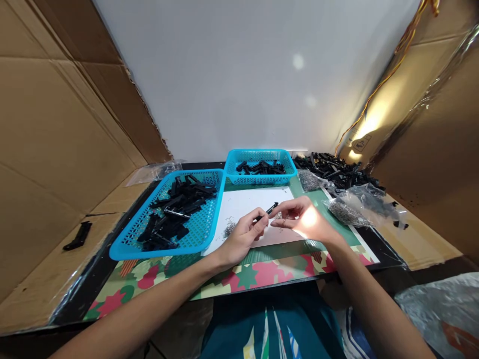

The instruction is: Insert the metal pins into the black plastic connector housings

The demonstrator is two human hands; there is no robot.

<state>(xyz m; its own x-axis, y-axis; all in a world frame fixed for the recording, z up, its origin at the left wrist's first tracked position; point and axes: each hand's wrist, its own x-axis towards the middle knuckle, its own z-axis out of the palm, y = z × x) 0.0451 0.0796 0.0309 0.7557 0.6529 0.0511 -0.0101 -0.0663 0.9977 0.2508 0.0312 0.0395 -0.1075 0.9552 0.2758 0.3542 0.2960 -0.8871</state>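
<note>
Over the white sheet (235, 202), my left hand (247, 232) is closed around a thin black part (273, 207), whose far end sticks out up and to the right. My right hand (299, 218) is just right of it, thumb and index finger bent toward the part; what lies between those fingertips is too small to make out. A small pile of silvery metal pieces (229, 227) lies left of my left hand. More metal pieces (279, 216) show on the sheet between the hands.
A large blue basket (215, 219) of black parts stands left, a smaller blue basket (258, 180) behind. Back right are a heap of black parts (337, 169) and clear bags (348, 212) with metal pieces. One black part (78, 236) lies far left. Cardboard walls flank both sides.
</note>
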